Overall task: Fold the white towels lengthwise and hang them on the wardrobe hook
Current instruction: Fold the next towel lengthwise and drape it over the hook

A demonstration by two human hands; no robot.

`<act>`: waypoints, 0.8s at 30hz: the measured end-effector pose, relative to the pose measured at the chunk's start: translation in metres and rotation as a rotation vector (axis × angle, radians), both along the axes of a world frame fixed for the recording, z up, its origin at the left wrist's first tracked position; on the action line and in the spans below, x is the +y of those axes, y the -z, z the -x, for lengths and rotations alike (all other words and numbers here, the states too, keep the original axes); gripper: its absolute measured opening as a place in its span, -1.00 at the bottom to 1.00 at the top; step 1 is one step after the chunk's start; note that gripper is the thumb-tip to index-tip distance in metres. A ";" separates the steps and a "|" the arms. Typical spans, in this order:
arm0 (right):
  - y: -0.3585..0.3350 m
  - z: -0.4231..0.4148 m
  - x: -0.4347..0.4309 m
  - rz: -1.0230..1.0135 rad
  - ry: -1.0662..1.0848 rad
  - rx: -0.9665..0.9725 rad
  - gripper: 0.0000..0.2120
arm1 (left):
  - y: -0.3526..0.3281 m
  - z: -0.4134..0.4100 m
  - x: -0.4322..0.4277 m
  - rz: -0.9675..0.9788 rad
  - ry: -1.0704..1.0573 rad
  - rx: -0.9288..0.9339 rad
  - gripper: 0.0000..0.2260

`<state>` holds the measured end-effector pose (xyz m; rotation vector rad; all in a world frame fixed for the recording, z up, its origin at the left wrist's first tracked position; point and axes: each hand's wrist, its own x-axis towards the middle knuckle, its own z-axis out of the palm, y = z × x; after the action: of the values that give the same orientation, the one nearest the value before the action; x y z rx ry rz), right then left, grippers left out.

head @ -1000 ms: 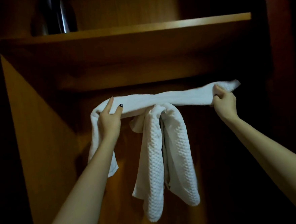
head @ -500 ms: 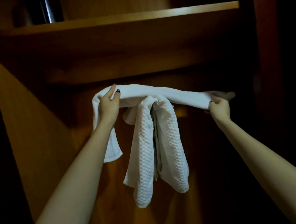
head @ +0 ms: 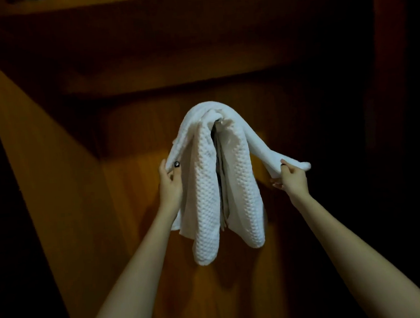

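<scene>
Gently draw down both ends of the plain towel, gripped in left hand and pinched in right hand, draped above them over the waffle towel; level, then release.

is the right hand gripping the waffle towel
No, the right hand grips one end of the smooth towel, which drapes over the top of the waffle towel.

In the wooden wardrobe a waffle towel hangs doubled. The left hand and right hand grip the ends of a smooth towel draped over it.
</scene>
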<state>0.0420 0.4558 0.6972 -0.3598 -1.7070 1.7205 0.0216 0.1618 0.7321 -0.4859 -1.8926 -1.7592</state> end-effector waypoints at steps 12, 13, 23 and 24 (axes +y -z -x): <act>0.035 -0.032 -0.028 -0.296 -0.262 -0.165 -0.71 | 0.034 -0.019 0.005 0.093 0.008 -0.019 -0.79; 0.036 -0.036 -0.028 -0.425 -0.176 -0.179 -0.69 | 0.035 -0.020 0.002 0.058 0.002 -0.020 -0.80; -0.008 -0.022 -0.026 -0.821 0.077 0.071 -0.65 | 0.038 -0.005 -0.003 0.388 -0.302 0.078 -0.86; -0.008 -0.020 -0.024 -0.802 0.086 0.072 -0.76 | 0.041 -0.004 -0.001 0.357 -0.293 0.082 -0.98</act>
<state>0.0616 0.4318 0.7049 0.0024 -2.1157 0.8588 0.0253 0.1605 0.6908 -0.3759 -2.1048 -1.2048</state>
